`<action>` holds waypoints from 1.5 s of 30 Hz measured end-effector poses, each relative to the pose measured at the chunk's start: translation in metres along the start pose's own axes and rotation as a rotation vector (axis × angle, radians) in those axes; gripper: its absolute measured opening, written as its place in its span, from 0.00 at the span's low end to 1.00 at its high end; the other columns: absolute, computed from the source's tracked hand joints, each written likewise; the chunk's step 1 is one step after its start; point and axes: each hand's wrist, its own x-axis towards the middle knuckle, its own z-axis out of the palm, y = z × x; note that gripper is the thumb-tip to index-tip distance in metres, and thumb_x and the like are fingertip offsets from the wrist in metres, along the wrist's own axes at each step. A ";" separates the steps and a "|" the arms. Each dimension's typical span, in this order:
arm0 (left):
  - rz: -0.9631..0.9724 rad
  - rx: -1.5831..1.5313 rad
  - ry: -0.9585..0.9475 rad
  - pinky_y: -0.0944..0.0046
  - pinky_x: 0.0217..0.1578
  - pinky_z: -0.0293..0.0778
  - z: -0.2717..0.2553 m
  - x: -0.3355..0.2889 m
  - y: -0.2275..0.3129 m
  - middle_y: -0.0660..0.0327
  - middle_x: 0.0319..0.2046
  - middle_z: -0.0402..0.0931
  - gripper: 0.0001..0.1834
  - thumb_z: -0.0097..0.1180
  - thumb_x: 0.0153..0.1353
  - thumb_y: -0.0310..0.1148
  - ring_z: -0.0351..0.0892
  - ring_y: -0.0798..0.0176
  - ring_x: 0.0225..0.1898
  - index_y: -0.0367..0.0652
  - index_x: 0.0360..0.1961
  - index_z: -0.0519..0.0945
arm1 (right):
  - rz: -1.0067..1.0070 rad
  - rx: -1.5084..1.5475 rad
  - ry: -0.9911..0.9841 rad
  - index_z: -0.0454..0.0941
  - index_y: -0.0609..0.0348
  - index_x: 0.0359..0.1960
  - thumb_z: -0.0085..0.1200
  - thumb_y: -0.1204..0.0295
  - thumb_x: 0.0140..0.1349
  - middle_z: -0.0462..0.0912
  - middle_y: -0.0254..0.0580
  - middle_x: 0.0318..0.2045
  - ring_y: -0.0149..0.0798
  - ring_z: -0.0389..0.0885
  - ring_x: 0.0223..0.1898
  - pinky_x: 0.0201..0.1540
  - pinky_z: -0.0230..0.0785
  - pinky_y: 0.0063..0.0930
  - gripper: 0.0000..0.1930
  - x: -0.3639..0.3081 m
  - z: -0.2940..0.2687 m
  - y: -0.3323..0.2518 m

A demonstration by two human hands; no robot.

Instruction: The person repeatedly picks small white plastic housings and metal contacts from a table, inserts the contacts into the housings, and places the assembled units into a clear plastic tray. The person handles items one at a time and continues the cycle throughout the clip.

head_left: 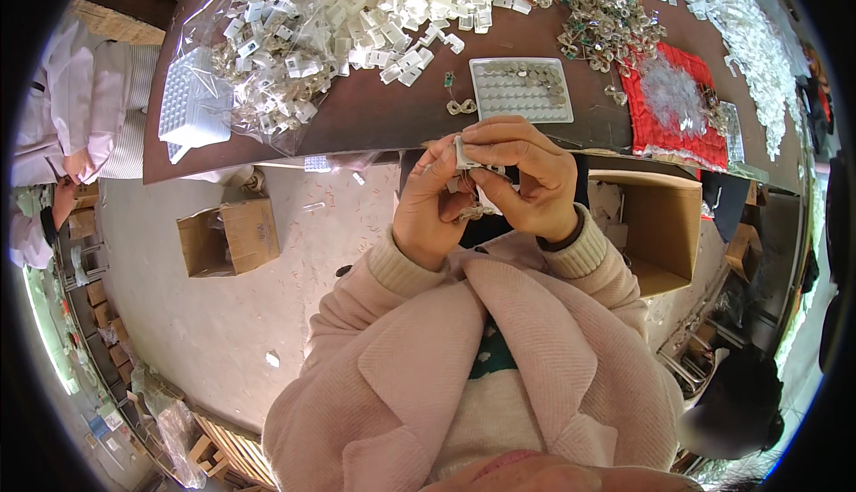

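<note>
Both my hands meet just off the table's near edge, around a small white plastic housing point(465, 155). My left hand point(431, 202) pinches it from the left with thumb and fingertips. From the right, my right hand point(528, 175) grips it too, its thumb below and its fingers over the top. Thin wires hang from the housing to small metallic round parts point(477, 213) under my fingers. Just beyond my hands lies a white blister tray point(481, 110) with several silvery discs in it. Beside it is a wired part with a small green board point(449, 80).
White housings point(419, 1) are heaped on the brown table point(374, 117), near wired metallic parts point(606, 10) and translucent pieces point(713, 10). A red cloth point(695, 126) lies right, stacked trays point(192, 99) left. Cardboard boxes point(254, 233) stand on the floor. Another person point(80, 108) is at left.
</note>
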 end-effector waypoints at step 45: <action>-0.052 0.148 -0.043 0.79 0.15 0.55 0.003 0.028 -0.033 0.57 0.39 0.81 0.11 0.58 0.69 0.32 0.66 0.74 0.25 0.41 0.49 0.78 | 0.337 -1.204 0.187 0.80 0.57 0.44 0.51 0.85 0.58 0.81 0.50 0.36 0.57 0.81 0.37 0.38 0.75 0.43 0.14 -0.075 -0.208 0.066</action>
